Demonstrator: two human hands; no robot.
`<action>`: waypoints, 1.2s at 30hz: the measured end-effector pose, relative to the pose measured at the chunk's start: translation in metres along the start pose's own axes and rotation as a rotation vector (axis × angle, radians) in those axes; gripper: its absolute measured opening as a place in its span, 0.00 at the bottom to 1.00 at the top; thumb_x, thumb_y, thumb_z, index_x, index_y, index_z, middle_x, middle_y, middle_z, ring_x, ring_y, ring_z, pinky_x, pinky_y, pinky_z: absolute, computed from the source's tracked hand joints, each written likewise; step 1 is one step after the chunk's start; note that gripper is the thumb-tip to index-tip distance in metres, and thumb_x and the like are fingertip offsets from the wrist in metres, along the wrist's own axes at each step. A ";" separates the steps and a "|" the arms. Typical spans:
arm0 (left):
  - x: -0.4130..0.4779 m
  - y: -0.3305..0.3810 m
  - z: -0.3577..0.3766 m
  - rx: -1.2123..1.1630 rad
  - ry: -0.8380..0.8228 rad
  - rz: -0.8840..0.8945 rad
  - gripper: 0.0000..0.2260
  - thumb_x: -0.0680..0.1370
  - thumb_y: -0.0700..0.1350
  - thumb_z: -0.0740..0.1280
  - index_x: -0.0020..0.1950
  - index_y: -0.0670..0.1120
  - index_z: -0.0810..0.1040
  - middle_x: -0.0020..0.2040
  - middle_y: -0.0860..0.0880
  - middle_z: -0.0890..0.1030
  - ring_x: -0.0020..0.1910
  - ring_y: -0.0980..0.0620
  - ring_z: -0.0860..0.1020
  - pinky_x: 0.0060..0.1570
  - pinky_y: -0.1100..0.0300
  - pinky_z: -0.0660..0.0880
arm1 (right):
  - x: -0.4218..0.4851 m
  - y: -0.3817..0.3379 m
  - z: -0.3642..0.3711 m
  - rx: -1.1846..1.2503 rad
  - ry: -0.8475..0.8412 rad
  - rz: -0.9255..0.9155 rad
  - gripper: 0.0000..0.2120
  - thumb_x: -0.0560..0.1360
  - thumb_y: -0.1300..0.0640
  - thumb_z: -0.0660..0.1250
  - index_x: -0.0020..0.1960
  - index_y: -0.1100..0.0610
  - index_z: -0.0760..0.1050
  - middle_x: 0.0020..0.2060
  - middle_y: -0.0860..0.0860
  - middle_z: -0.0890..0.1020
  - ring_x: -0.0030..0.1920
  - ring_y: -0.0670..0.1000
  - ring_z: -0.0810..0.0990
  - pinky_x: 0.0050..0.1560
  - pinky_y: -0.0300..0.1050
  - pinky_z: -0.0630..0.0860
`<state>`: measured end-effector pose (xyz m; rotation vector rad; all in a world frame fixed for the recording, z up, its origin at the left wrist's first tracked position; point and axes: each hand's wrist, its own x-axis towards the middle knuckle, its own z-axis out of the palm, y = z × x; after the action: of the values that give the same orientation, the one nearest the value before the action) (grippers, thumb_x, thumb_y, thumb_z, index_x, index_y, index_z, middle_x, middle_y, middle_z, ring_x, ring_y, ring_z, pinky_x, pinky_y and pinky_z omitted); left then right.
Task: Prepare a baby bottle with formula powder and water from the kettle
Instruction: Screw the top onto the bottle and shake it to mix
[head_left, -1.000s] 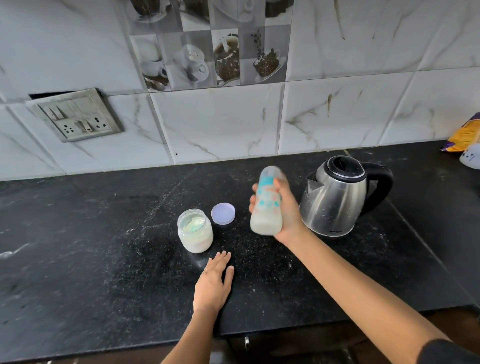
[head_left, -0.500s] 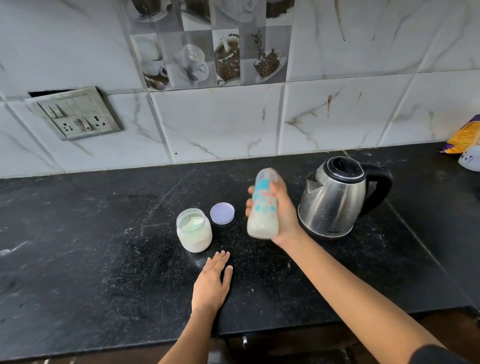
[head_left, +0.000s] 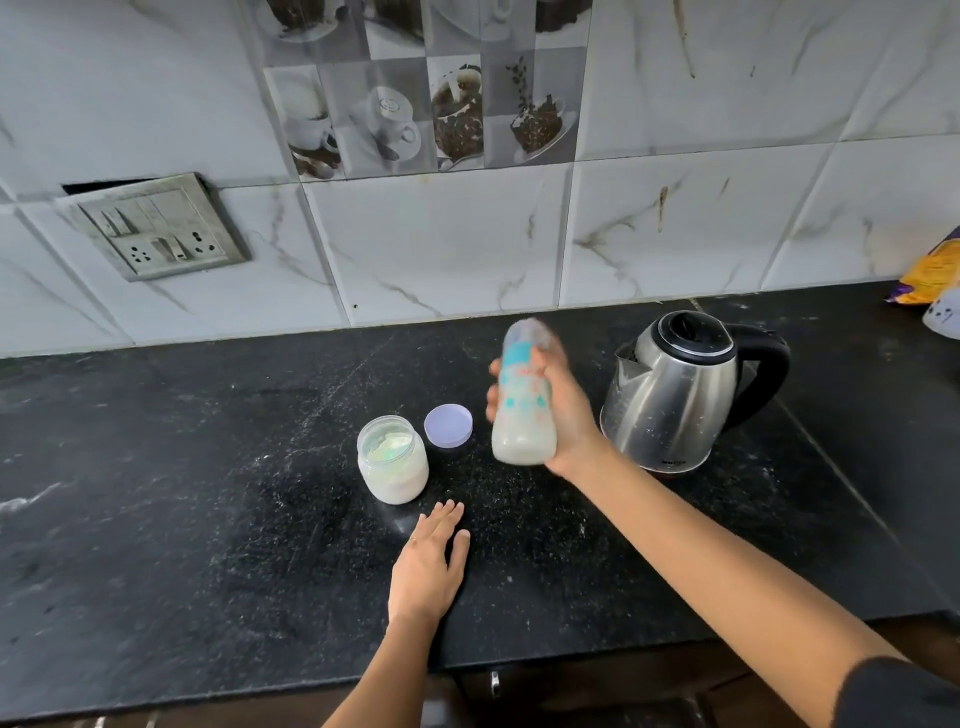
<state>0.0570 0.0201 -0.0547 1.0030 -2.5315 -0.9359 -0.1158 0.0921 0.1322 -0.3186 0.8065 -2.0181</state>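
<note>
Right hand (head_left: 563, 415) grips the baby bottle (head_left: 523, 397) above the counter, at 9 o'clock of the kettle (head_left: 675, 395); milky liquid inside suggests powder and water are in. Left hand (head_left: 428, 566) lies flat, empty. Formula jar (head_left: 392, 462) remains uncapped, lid (head_left: 448, 426) at its 1 o'clock.

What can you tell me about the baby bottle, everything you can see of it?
The baby bottle is translucent plastic with teal and pink printed markings, and it looks blurred. Milky white liquid fills its lower part. The right hand is wrapped around its middle, holding it roughly upright and a little tilted, clear of the black counter. It hangs between the purple lid and the steel kettle. Its top is too blurred to make out.
</note>
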 end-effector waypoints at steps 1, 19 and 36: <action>0.000 -0.001 0.001 -0.005 0.001 0.001 0.18 0.81 0.53 0.59 0.71 0.57 0.68 0.73 0.58 0.66 0.75 0.56 0.57 0.69 0.62 0.59 | -0.009 0.004 0.000 -0.102 -0.072 0.023 0.19 0.76 0.54 0.62 0.66 0.44 0.66 0.44 0.58 0.77 0.34 0.55 0.78 0.32 0.48 0.78; 0.000 0.000 0.000 0.007 -0.006 0.012 0.18 0.81 0.53 0.59 0.72 0.57 0.68 0.73 0.58 0.65 0.75 0.56 0.57 0.71 0.61 0.57 | -0.003 -0.002 0.002 0.095 0.050 -0.023 0.19 0.77 0.51 0.64 0.67 0.47 0.66 0.45 0.57 0.78 0.35 0.54 0.81 0.36 0.47 0.79; 0.000 0.001 0.001 0.019 0.002 0.007 0.18 0.81 0.53 0.59 0.71 0.57 0.69 0.73 0.57 0.66 0.75 0.56 0.58 0.70 0.63 0.57 | 0.005 -0.020 0.018 0.200 0.192 0.085 0.12 0.77 0.52 0.63 0.52 0.61 0.71 0.35 0.57 0.76 0.28 0.54 0.79 0.32 0.45 0.80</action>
<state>0.0564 0.0206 -0.0548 0.9997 -2.5454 -0.9106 -0.1226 0.0876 0.1578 0.0242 0.7145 -2.0501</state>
